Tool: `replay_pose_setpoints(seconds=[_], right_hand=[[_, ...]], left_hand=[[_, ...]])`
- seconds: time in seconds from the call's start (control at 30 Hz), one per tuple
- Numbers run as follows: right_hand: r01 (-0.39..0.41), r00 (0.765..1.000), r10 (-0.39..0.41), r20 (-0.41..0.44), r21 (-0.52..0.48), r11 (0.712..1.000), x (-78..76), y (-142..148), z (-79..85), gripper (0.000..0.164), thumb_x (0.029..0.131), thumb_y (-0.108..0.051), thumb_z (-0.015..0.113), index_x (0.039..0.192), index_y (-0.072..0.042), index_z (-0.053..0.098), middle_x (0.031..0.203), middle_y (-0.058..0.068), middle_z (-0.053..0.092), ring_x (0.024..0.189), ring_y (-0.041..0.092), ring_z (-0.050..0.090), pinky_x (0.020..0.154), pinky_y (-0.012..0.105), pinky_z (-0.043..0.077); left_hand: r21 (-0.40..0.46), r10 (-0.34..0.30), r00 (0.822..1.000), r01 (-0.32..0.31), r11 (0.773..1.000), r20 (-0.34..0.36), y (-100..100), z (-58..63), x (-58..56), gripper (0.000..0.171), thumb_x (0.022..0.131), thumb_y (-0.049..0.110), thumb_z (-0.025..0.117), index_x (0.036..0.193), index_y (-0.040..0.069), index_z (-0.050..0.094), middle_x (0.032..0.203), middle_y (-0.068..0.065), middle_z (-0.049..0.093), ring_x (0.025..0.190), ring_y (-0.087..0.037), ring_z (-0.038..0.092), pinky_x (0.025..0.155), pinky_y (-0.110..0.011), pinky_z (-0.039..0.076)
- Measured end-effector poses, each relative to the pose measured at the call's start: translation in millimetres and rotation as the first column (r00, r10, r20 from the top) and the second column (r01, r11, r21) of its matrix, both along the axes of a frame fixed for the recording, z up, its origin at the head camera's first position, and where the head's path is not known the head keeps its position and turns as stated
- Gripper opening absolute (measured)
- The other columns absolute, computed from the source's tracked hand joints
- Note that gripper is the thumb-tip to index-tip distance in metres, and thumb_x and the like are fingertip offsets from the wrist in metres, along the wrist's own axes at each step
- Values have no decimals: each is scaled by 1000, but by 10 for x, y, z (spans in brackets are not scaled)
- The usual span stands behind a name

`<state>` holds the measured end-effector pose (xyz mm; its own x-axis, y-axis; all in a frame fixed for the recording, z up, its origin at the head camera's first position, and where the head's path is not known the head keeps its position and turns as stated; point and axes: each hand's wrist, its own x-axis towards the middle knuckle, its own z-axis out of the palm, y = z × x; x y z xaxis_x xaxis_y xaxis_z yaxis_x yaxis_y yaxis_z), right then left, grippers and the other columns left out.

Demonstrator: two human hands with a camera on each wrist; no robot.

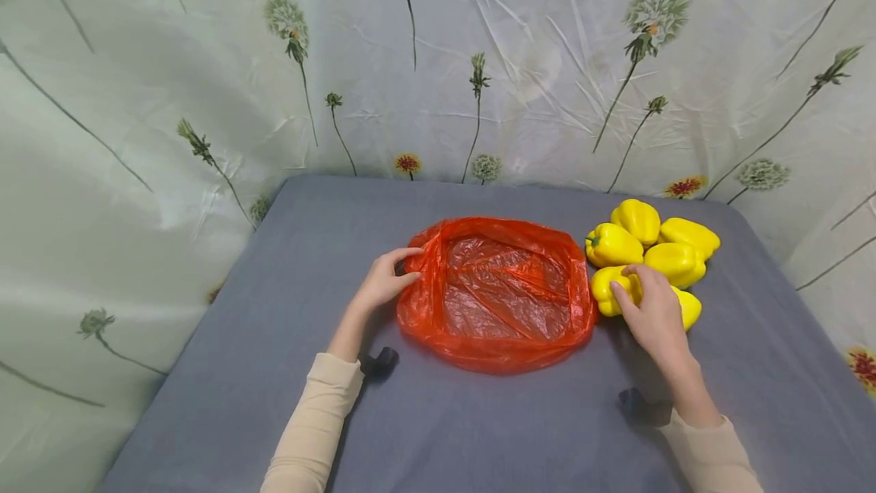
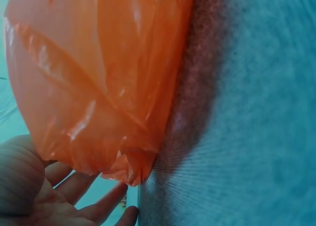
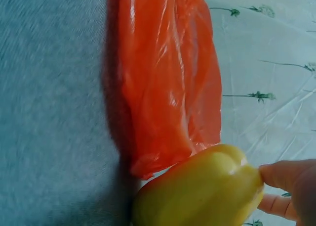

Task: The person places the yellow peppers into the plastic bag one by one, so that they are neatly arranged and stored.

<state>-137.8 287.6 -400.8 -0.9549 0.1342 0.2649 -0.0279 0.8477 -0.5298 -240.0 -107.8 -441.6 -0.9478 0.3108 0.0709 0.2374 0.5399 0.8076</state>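
A red plastic bag [image 1: 506, 356] lies on the table with its mouth spread wide and rim rolled outward. My left hand [image 1: 383, 280] is at the bag's left side, thumb and fingers apart at its edge. In the left wrist view, the fingers [image 2: 103, 206] extend beside the bag's crumpled edge without curling round it. Just right of the bag, my right hand [image 1: 655, 314] grips a yellow bell pepper [image 1: 605, 289] by thumb and fingertips. In the right wrist view, that pepper [image 3: 197, 191] sits against the bag's side, the thumb touching one end.
Several more yellow bell peppers [image 1: 674, 263] sit clustered behind and beside the right hand. A grey cloth covers the table [image 1: 274, 326]. Behind it hangs a pale curtain [image 1: 383, 120] printed with dandelions. Dark wrist-camera mounts [image 1: 383, 362] show beside the forearms.
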Motion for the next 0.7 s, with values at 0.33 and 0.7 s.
replay_pose_setpoints(seconds=[0.33,0.7], right_hand=[[-115,975,113,193,-1,993,39,3,120,75,86,-19,60,142,13,22,139,38,32,125,51,32,100,67,31],[-219,934,193,300,53,974,73,26,117,76,85,-28,65,144,1,28,145,32,31,129,49,33,101,66,32]], left_hand=[[9,3,1000,-3,1000,-13,-6,-29,24,42,86,9,64,127,5,57,128,-18,59,107,-30,58,92,-44,49],[6,-10,1000,10,1000,1,-27,-85,27,41,86,11,63,126,6,57,128,-18,58,110,-31,57,96,-47,48]])
